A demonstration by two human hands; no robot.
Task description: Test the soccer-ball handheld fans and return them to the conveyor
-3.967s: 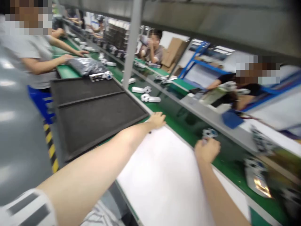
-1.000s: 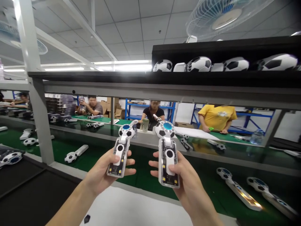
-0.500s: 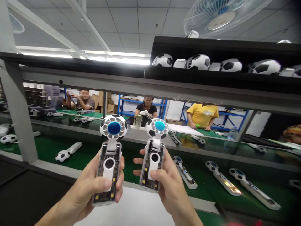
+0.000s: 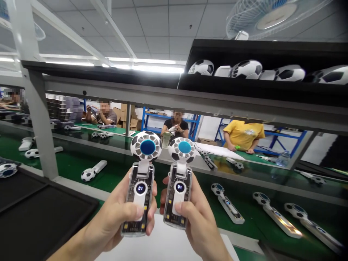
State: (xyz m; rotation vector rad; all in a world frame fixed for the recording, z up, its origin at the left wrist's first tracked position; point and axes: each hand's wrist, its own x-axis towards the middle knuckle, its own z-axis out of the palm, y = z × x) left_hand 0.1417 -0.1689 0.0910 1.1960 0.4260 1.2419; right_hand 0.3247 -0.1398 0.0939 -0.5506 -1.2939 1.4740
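The left hand (image 4: 114, 221) holds up a small fan (image 4: 140, 181) with a soccer-ball head and a see-through handle. The right hand (image 4: 197, 223) holds a second fan (image 4: 179, 181) just like it. The two fans stand upright, side by side, very close. Each one shows a little lit "01" on its handle, and each thumb rests on the white button part. Under the hands lies a white sheet (image 4: 163, 248) on the desk. A black tray (image 4: 40, 214) sits to the left. More fans (image 4: 228, 204) lie flat on the green belt (image 4: 70, 166) behind. Soccer-ball fans also sit on a dark shelf (image 4: 261, 87) up high. Other people work across the belt.
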